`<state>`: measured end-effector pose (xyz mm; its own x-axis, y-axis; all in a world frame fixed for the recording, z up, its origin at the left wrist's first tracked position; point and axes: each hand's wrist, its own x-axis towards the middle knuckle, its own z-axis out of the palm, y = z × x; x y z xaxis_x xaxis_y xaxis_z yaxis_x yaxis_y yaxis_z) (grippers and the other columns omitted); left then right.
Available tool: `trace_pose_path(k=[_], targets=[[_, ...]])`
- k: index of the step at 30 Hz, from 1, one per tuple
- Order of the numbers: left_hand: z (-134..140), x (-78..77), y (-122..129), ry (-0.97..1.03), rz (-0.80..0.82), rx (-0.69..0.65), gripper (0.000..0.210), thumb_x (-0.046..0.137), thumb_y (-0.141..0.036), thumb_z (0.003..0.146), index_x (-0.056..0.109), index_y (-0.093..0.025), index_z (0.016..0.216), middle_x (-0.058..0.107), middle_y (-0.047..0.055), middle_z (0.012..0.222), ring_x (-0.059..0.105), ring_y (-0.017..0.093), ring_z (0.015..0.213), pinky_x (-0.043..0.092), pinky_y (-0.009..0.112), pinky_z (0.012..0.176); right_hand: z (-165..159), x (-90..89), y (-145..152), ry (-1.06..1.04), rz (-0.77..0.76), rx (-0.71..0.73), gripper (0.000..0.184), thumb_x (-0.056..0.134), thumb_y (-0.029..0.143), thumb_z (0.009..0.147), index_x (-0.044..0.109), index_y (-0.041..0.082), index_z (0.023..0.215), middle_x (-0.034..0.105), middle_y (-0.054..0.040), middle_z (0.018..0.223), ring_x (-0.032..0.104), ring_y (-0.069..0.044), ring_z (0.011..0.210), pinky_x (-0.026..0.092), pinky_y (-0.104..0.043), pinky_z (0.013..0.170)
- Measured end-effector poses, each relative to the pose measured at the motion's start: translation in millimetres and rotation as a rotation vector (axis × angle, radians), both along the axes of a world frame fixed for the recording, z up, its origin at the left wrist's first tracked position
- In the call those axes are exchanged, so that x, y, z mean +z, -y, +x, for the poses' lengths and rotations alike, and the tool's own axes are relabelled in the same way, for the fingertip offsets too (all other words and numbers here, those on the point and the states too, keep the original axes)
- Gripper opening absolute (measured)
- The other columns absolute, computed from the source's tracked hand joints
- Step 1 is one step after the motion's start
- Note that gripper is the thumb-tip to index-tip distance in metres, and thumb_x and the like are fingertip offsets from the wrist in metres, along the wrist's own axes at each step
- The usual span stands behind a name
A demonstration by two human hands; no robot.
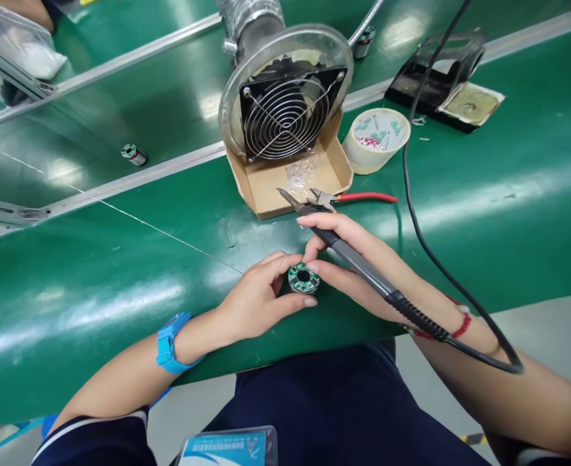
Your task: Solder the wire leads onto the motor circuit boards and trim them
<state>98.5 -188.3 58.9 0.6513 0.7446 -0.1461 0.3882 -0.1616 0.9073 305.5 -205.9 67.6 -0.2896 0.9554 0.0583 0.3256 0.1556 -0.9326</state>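
Observation:
Close to the table's front edge, a small round part with a green ring-shaped circuit board (303, 277) on top sits between both hands. My left hand (261, 294) is closed around its left side, thumb in front and fingers behind. A thin strand of solder wire (159, 229) runs from the upper left to that hand. In my right hand (351, 262) lies a soldering iron (358, 262), its tip pointing up and left, away from the board. Fingertips of the right hand touch the board's far right rim.
Behind the hands stands a fume extractor fan (286, 120) over a cardboard tray (270, 194) of wire clippings. Red-handled cutters (363, 197) lean at the tray. A tape roll (377, 139) and a soldering iron stand (441, 84) are right. Another round part (134, 155) stands back left.

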Motion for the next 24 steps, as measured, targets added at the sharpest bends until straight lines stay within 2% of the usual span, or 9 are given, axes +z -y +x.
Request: trace_pose_path(k=[4,8,12,16,19,21,24], targets=[[-2.0,0.2,0.8,0.009,0.010,-0.021,0.045,0.073,-0.043,0.086,0.063,-0.026,0.126,0.049,-0.003,0.078,0.044,0.011,0.065,0.037,0.025,0.059,-1.9,1.9,-3.3,-0.014,-0.023,0.019,0.045,0.058,0.023,0.091,0.047,0.026,0.134,0.065,0.0000,0.093,0.064,-0.011,0.083,0.055,-0.024,0.078],[-2.3,0.5,1.5,0.010,0.026,-0.035,0.042,0.073,-0.044,0.085,0.065,-0.023,0.121,0.046,-0.004,0.075,0.043,0.011,0.064,0.036,0.025,0.059,-5.1,4.1,-4.2,-0.007,-0.041,0.002,0.042,0.058,0.020,0.089,0.049,0.025,0.130,0.063,0.0017,0.088,0.063,-0.009,0.079,0.054,-0.021,0.074],[-1.8,1.0,1.5,0.023,0.039,-0.038,0.035,0.075,-0.040,0.084,0.067,-0.018,0.109,0.045,-0.004,0.074,0.043,0.010,0.064,0.036,0.025,0.061,-7.6,3.9,-3.3,0.044,0.037,0.029,0.033,0.054,0.020,0.091,0.050,0.024,0.124,0.063,0.0022,0.086,0.063,-0.009,0.076,0.053,-0.022,0.074],[-1.0,-1.9,-0.1,0.029,0.070,-0.040,0.037,0.077,-0.036,0.083,0.066,-0.016,0.112,0.045,-0.005,0.074,0.044,0.011,0.066,0.037,0.026,0.062,-7.5,-1.1,-3.4,0.120,0.121,0.061,0.032,0.052,0.019,0.091,0.050,0.023,0.122,0.064,-0.0004,0.091,0.063,-0.011,0.081,0.054,-0.027,0.079],[0.2,-4.6,-3.2,-0.004,0.087,-0.032,0.039,0.078,-0.034,0.082,0.063,-0.017,0.115,0.048,-0.004,0.077,0.046,0.012,0.069,0.037,0.026,0.063,-7.9,-6.6,-0.9,0.067,0.147,0.029,0.035,0.052,0.021,0.093,0.046,0.024,0.128,0.063,0.0001,0.093,0.063,-0.011,0.081,0.054,-0.027,0.080],[1.3,-5.8,-5.4,-0.027,0.110,-0.005,0.039,0.077,-0.031,0.082,0.061,-0.018,0.116,0.051,-0.002,0.082,0.048,0.013,0.072,0.039,0.027,0.064,-10.2,-10.2,3.1,0.056,0.176,-0.054,0.043,0.057,0.026,0.092,0.043,0.025,0.133,0.063,-0.0004,0.097,0.064,-0.012,0.087,0.054,-0.029,0.085],[3.0,-7.6,-7.5,-0.099,0.170,0.041,0.032,0.070,-0.021,0.083,0.058,-0.020,0.113,0.054,0.000,0.090,0.050,0.014,0.077,0.041,0.028,0.068,-16.6,-15.9,9.4,0.228,0.245,-0.153,0.057,0.067,0.039,0.087,0.042,0.023,0.135,0.065,-0.0050,0.106,0.066,-0.019,0.097,0.055,-0.037,0.090]])
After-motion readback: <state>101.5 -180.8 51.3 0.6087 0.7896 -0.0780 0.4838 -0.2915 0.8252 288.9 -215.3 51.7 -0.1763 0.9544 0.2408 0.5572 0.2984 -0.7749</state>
